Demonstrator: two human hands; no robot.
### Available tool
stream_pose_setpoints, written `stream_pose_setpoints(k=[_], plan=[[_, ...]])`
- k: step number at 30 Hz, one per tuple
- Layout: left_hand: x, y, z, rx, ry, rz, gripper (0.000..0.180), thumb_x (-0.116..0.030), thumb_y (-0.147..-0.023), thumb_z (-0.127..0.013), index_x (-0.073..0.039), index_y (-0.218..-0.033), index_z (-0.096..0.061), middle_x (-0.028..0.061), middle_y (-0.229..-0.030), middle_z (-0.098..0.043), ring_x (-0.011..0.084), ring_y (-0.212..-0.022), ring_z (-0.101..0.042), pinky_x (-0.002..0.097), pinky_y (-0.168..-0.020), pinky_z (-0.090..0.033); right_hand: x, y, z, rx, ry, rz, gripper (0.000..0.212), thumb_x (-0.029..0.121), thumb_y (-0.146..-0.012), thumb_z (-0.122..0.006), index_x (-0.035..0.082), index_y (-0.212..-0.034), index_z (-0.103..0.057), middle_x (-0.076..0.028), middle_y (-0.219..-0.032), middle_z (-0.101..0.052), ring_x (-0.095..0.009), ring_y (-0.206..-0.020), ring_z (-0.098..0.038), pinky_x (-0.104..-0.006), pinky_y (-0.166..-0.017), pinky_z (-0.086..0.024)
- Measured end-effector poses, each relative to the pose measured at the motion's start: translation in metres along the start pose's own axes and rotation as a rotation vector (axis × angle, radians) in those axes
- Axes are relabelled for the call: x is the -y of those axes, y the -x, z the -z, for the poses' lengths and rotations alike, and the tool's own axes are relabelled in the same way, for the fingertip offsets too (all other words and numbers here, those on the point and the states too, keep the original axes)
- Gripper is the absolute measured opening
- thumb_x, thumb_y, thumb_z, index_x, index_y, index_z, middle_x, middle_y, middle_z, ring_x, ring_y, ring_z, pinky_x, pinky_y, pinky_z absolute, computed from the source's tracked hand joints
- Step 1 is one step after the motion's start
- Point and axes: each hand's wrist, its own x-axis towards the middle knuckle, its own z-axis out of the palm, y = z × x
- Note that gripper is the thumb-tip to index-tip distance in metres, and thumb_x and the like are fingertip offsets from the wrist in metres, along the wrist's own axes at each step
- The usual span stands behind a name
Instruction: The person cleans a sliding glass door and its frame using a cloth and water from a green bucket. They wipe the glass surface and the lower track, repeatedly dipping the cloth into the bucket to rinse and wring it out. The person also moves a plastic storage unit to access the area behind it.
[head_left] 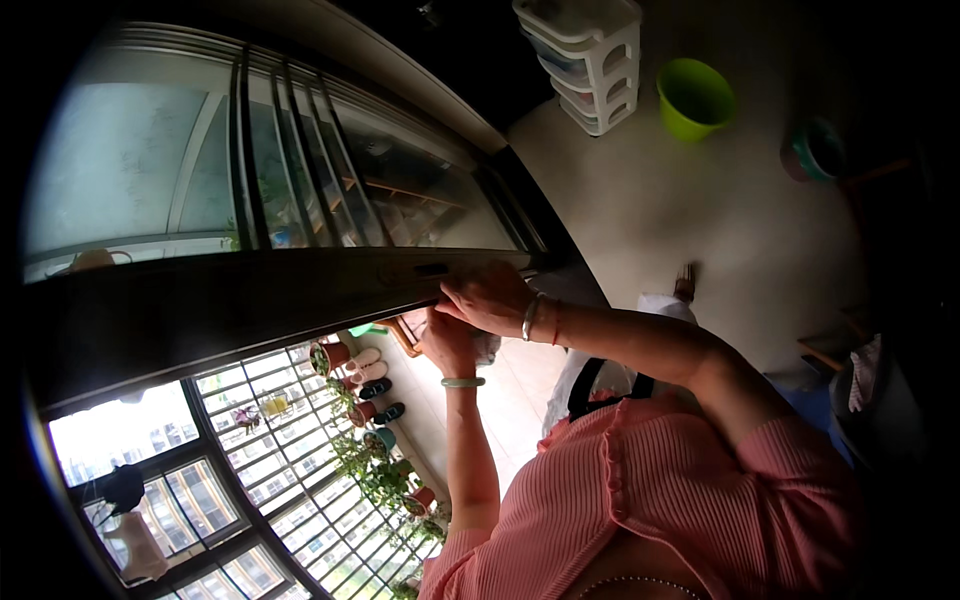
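Spanning the view: dark door frame (250, 296). Were it to shift, left hand (448, 340) and right hand (488, 298), fingers curled at its lower edge toward the right end, could get pinched. Count: one frame; two hands, part-closed, can't tell what's gripped; two bangles (463, 382); one slot (431, 269).

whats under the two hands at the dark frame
The edge of the dark frame runs in behind the right hand; below the left hand, pale floor shows. Whatever the hands may be pinching is covered and cannot be seen.
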Motion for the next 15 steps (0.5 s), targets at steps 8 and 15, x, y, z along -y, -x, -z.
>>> stream_pose_setpoints(k=[8, 15], plan=[[0.012, 0.009, -0.023, -0.057, 0.000, 0.354, 0.031, -0.033, -0.096, -0.047, -0.007, -0.099, -0.065, 0.0218, -0.087, -0.065, 0.0385, -0.083, -0.063, 0.0446, -0.062, -0.048, -0.101, 0.085, 0.080, 0.332, 0.051, -0.069, 0.024, 0.028, -0.083, -0.062, 0.005, -0.076, -0.059, -0.012, -0.064, -0.061, -0.030, -0.060, -0.062, -0.0404, -0.054, -0.050], [-0.017, 0.008, -0.021, -0.100, -0.078, 0.566, 0.042, -0.039, -0.096, -0.040, -0.004, -0.103, -0.063, 0.0225, -0.097, -0.065, 0.0390, -0.088, -0.062, 0.0479, -0.073, -0.047, -0.184, 0.132, 0.173, 0.548, 0.049, -0.188, 0.023, 0.027, -0.086, -0.057, 0.007, -0.076, -0.056, -0.011, -0.064, -0.061, -0.030, -0.060, -0.063, -0.0425, -0.055, -0.050]])
